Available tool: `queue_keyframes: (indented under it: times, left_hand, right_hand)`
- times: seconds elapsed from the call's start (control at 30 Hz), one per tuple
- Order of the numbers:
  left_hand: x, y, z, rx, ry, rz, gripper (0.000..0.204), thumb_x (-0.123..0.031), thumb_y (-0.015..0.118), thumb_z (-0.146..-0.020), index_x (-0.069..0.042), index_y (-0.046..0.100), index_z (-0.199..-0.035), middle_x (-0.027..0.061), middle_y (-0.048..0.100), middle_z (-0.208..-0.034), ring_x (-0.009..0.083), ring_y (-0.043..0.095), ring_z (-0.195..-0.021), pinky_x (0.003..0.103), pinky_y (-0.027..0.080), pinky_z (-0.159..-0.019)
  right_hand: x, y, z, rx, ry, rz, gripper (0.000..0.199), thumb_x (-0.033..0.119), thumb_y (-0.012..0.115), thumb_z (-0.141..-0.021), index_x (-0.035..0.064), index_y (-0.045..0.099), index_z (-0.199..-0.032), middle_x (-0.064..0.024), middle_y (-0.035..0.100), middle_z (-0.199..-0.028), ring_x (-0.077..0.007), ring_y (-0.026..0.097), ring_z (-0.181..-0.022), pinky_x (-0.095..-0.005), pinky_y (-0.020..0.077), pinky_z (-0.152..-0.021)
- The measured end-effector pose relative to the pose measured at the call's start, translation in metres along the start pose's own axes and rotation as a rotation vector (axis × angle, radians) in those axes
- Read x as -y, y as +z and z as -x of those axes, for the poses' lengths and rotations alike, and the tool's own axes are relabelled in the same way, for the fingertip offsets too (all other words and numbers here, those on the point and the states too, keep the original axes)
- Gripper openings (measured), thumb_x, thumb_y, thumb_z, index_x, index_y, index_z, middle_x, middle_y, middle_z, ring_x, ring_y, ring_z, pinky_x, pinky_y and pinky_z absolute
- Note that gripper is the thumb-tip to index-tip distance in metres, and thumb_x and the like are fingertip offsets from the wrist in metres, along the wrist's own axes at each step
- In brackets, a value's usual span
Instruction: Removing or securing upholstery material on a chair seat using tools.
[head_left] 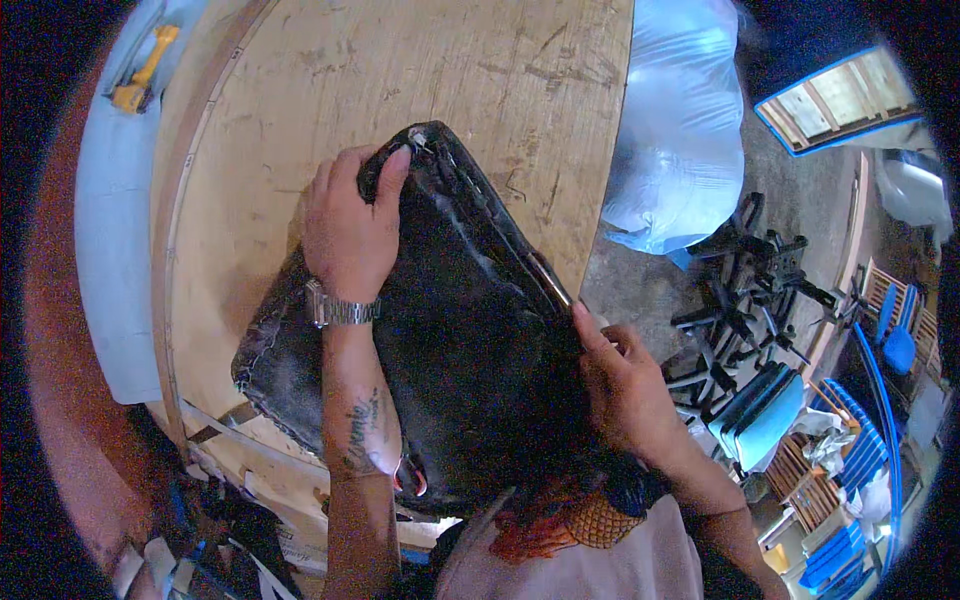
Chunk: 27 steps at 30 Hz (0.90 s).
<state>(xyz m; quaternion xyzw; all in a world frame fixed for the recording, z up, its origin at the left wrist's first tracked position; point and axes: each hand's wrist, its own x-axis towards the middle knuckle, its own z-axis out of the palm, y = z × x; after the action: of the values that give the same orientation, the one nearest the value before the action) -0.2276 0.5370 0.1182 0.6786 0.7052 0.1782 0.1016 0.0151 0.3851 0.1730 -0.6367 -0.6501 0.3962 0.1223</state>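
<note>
A black padded seat cushion covered in dark, worn material lies on a plywood worktable, reaching over its right edge. My left hand, with a metal watch on the wrist, presses on the cushion's far corner, fingers curled over the rim. My right hand grips the cushion's right edge, the index finger pushed against the seam where a strip of metal or staples shows.
A yellow tool lies on a pale surface at the far left. Right of the table stand a blue plastic bag, a pile of black chair bases, blue seat panels and stacked wooden frames.
</note>
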Motion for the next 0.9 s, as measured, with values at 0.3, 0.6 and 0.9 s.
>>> queue_keyframes:
  times: [0.3, 0.6, 0.9]
  left_hand:
    - [-0.008, 0.004, -0.001, -0.006, 0.004, -0.014, 0.041, -0.046, 0.054, -0.085, -0.008, 0.062, -0.099, 0.0138, 0.060, -0.092, 0.0350, 0.056, -0.088, 0.044, 0.043, -0.077]
    - [-0.009, -0.001, 0.002, 0.001, -0.004, -0.003, 0.042, -0.048, 0.053, -0.086, -0.009, 0.062, -0.099, 0.0129, 0.059, -0.092, 0.0341, 0.056, -0.087, 0.044, 0.043, -0.077]
    - [0.001, 0.003, 0.001, 0.018, -0.006, -0.001, 0.042, -0.048, 0.052, -0.086, -0.009, 0.062, -0.098, 0.0132, 0.059, -0.094, 0.0347, 0.056, -0.089, 0.044, 0.043, -0.077]
  right_hand:
    - [0.003, -0.004, -0.005, 0.070, 0.013, 0.194, 0.067, -0.006, 0.050, -0.076, 0.0182, 0.038, -0.138, -0.0170, 0.052, -0.079, -0.0351, 0.057, -0.066, -0.0427, 0.0486, -0.060]
    - [0.012, 0.012, -0.026, -0.001, -0.010, 0.221, 0.075, -0.007, 0.049, -0.073, 0.0204, 0.031, -0.141, -0.0161, 0.051, -0.080, -0.0368, 0.056, -0.064, -0.0445, 0.0482, -0.058]
    - [0.076, -0.096, -0.098, 0.480, -0.073, 0.601, 0.066, 0.002, 0.049, -0.073, 0.0185, 0.037, -0.137, -0.0203, 0.061, -0.073, -0.0336, 0.063, -0.069, -0.0455, 0.0507, -0.058]
